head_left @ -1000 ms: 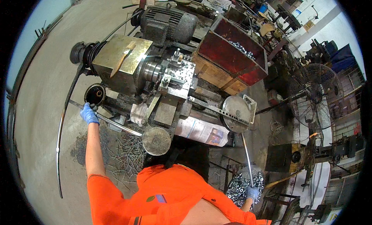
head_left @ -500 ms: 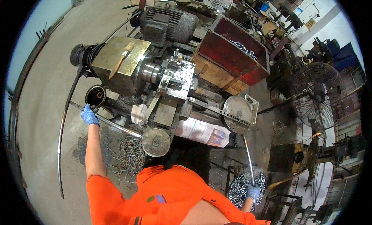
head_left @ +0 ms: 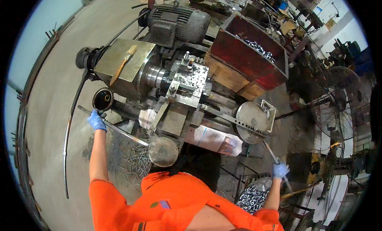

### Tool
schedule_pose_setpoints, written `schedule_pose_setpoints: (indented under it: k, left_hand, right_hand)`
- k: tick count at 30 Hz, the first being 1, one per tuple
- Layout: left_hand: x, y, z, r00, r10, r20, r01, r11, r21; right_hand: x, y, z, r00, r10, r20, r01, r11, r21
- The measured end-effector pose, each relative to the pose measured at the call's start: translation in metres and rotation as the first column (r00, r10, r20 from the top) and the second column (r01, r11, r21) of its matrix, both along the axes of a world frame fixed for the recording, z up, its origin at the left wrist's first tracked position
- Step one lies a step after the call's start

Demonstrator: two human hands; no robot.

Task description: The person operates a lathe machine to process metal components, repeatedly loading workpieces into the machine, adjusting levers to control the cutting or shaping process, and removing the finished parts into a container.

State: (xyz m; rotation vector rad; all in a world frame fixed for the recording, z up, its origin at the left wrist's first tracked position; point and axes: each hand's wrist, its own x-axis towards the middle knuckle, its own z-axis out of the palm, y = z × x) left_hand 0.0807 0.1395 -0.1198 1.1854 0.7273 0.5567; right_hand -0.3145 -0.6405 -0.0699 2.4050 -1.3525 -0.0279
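At left of the frame, the left hand (head_left: 96, 120) is gripping a long lever (head_left: 115, 128); at lower right, the right hand (head_left: 280, 169) is clasping a thin handle (head_left: 270, 151).

Pale blue gloves on both hands, left hand (head_left: 96, 120) at centre left and right hand (head_left: 280, 169) at lower right. Bright orange shirt (head_left: 175, 203) fills the bottom. Dark grey, oily lathe (head_left: 179, 83) mid-frame, a dull brass-toned cover (head_left: 119, 59), a deep red bin (head_left: 248, 51) upper right, and silvery nuts (head_left: 252, 196) glinting below.
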Motion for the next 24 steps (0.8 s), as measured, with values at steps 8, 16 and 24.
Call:
schedule_pose_setpoints:
  k: [8,16,24]
  left_hand:
    - [0.004,-0.007,-0.015,0.997,-0.079,-0.008,0.078,0.995,-0.064]
    - [-0.013,0.012,-0.003,0.910,-0.400,-0.106,0.400,0.916,-0.018]
    - [-0.026,0.062,-0.159,0.751,-0.241,-0.615,0.637,0.019,0.771]
  right_hand:
    - [0.147,-0.072,0.021,0.990,-0.118,-0.072,0.118,0.993,-0.012]
    - [0.135,-0.009,0.015,0.988,0.121,0.097,-0.123,0.992,0.017]
    - [0.042,0.068,-0.024,0.952,0.113,0.283,-0.188,0.950,0.251]
